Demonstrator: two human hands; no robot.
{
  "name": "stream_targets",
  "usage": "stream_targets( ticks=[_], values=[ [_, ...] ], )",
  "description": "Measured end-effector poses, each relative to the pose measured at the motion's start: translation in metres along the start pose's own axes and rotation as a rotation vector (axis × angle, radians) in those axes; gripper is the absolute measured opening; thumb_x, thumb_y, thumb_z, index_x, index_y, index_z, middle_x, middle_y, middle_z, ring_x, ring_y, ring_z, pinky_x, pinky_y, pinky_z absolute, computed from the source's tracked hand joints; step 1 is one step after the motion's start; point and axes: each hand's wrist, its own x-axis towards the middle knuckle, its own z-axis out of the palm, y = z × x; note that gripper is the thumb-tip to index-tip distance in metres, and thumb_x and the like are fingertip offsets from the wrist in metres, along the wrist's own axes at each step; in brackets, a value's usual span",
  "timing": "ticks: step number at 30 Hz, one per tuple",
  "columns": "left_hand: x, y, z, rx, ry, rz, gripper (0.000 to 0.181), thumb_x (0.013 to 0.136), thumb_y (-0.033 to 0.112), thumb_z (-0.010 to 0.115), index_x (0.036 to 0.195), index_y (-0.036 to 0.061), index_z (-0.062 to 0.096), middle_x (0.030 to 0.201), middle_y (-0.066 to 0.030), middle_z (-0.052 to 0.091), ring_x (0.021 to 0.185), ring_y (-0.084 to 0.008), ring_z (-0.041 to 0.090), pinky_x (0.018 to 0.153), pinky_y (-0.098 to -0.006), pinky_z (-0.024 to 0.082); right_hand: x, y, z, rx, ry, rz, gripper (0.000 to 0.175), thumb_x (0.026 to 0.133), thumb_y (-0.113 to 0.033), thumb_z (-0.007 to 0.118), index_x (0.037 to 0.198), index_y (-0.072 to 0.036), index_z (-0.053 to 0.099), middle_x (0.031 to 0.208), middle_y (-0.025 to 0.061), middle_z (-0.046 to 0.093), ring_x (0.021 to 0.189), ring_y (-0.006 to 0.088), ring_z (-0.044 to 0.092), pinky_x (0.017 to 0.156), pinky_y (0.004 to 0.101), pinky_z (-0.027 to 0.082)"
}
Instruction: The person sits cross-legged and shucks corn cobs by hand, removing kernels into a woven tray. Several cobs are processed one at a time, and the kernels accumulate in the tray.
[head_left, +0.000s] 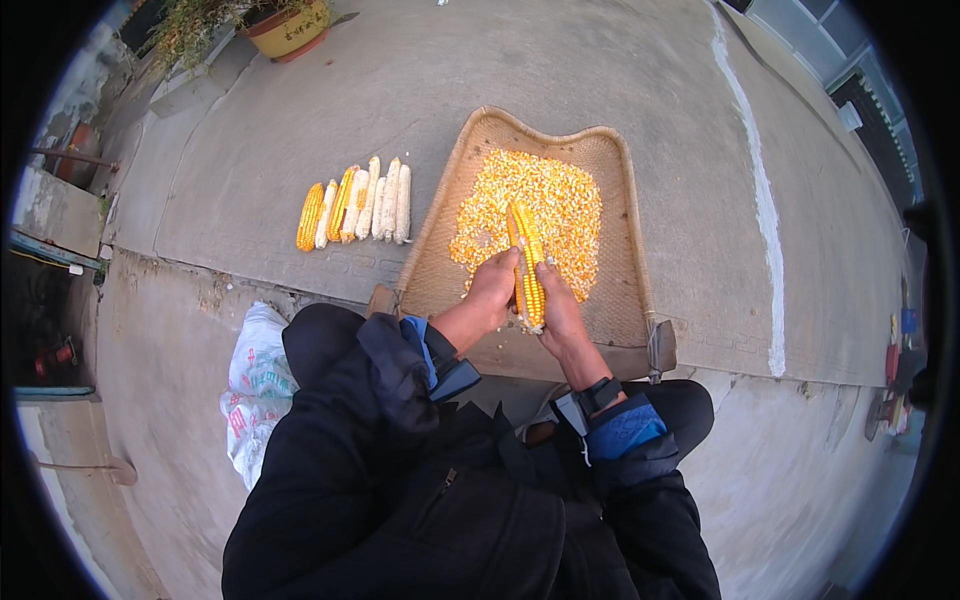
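A partly shelled ear of corn (532, 285) points away from me, with a pale bare strip running along its length. My left hand (491, 289) grips its left side, and my right hand (561, 311) holds the right side with the thumb against the kernels. Both hands are over the near part of a woven winnowing basket (621, 172). Loose yellow kernels (551, 184) are spread across the basket's middle, under and beyond the ear. The palms and some fingers are hidden behind the ear.
Left of the basket, several ears and mostly bare cobs (388, 202) lie side by side on the concrete floor (360, 97). A white woven sack (259, 390) rests beside my left knee. Farther off at upper left stands a potted plant (289, 34). A white line (761, 180) crosses the floor at right.
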Motion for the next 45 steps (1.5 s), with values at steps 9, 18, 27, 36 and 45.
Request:
stream_targets(
  ticks=[9, 18, 27, 36, 45],
  values=[
    [0.014, 0.0, -0.013, -0.042, -0.095, -0.07, 0.03, 0.102, 0.023, 0.04, 0.107, 0.0023, 0.06, 0.084, -0.0066, 0.061, 0.062, -0.0123, 0.054, 0.051, -0.0285, 0.044, -0.001, -0.002, 0.0, -0.042, -0.008, -0.032, 0.035, 0.105, -0.029, 0.043, 0.12, 0.0, 0.054, 0.096, 0.0082, 0.065, 0.078, 0.015, 0.065, 0.065, 0.0289, 0.055],
    [0.005, 0.013, -0.004, -0.125, -0.076, -0.059, 0.035, 0.104, 0.037, 0.043, 0.113, 0.0073, 0.06, 0.091, -0.0045, 0.062, 0.072, -0.0116, 0.055, 0.06, -0.0263, 0.046, -0.006, -0.011, 0.001, 0.025, -0.065, 0.015, 0.038, 0.106, -0.029, 0.043, 0.126, 0.001, 0.052, 0.102, 0.0101, 0.064, 0.085, 0.0158, 0.065, 0.07, 0.0304, 0.055],
    [0.0, 0.01, 0.003, -0.1, -0.065, -0.045, 0.038, 0.103, 0.044, 0.048, 0.114, 0.01, 0.06, 0.098, -0.0031, 0.063, 0.085, -0.0145, 0.06, 0.077, -0.0335, 0.049, 0.006, 0.011, -0.004, -0.233, 0.074, -0.18, 0.05, 0.104, -0.024, 0.049, 0.146, 0.0, 0.039, 0.128, 0.0129, 0.057, 0.116, 0.017, 0.056, 0.097, 0.0294, 0.046],
    [0.016, -0.003, -0.003, 0.064, 0.011, 0.124, 0.044, 0.104, 0.041, 0.046, 0.12, 0.0009, 0.057, 0.106, -0.0065, 0.062, 0.095, -0.0163, 0.059, 0.084, -0.0342, 0.048, 0.004, 0.022, -0.011, -0.769, 0.09, -0.395, 0.056, 0.102, -0.022, 0.055, 0.149, 0.0, 0.035, 0.13, 0.0164, 0.056, 0.117, 0.018, 0.053, 0.099, 0.0293, 0.044],
    [0.009, 0.004, -0.004, -0.073, 0.001, -0.034, 0.038, 0.106, 0.035, 0.04, 0.123, 0.0045, 0.055, 0.112, -0.0085, 0.063, 0.099, -0.0188, 0.061, 0.087, -0.0368, 0.05, 0.012, 0.022, -0.014, -0.569, 0.105, -0.333, 0.055, 0.101, -0.021, 0.055, 0.148, 0.001, 0.037, 0.125, 0.013, 0.059, 0.111, 0.0141, 0.056, 0.095, 0.0265, 0.046]
  ],
)
